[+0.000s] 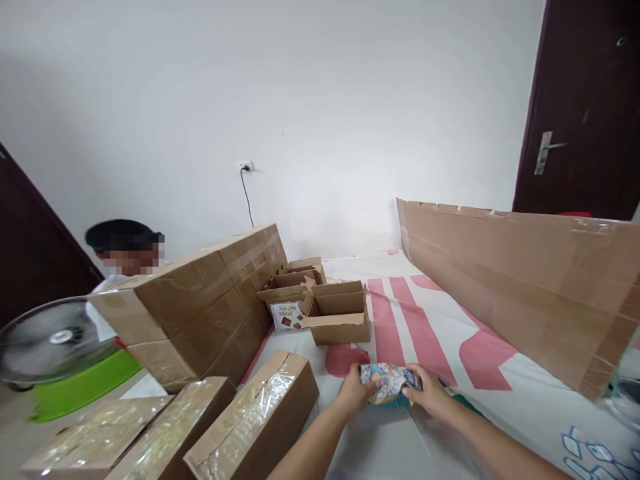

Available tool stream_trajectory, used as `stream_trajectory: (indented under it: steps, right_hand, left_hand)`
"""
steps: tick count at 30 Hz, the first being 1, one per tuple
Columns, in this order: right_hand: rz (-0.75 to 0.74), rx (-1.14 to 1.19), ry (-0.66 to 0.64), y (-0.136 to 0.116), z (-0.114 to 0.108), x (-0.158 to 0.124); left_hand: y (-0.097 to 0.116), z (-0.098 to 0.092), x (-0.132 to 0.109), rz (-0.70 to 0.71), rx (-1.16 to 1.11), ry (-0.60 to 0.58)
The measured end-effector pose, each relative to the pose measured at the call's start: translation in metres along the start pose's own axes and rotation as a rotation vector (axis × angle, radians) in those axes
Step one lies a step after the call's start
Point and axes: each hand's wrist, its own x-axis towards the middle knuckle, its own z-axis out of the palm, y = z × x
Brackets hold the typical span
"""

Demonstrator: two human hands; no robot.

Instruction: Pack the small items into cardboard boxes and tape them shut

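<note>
The left hand (356, 389) and right hand (426, 391) are gripping an oblong, blue-and-white, picture-printed packet (393, 381) from opposite sides.

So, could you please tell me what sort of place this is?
It is probably an ordinary indoor room, perhaps in a home: there is a dark door with a metal handle, a wall socket in use and a fan. The taped cardboard boxes may suggest storage too.

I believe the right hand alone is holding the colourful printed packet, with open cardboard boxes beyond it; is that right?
Not quite: the head view shows the left hand and right hand together holding the colourful printed packet, with open cardboard boxes beyond it.
</note>
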Motion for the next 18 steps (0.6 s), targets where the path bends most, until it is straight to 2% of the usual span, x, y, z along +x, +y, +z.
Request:
stream_trajectory:
  steps: [4,7,12,18]
  right_hand:
    - [-0.040,0.039,0.096,-0.008,0.007,0.053]
    - [-0.039,0.046,0.145,-0.011,0.015,0.080]
    - [-0.003,0.025,0.146,-0.004,0.032,0.079]
    - [0.006,0.074,0.124,0.006,0.036,0.075]
  left_hand:
    - [0.011,-0.007,0.035,0.006,-0.119,0.144]
    - [0.019,-0.006,0.049,-0.028,-0.150,0.202]
    - [0.013,0.008,0.048,-0.139,-0.148,0.214]
    - [0.001,0.018,0.048,-0.157,-0.154,0.230]
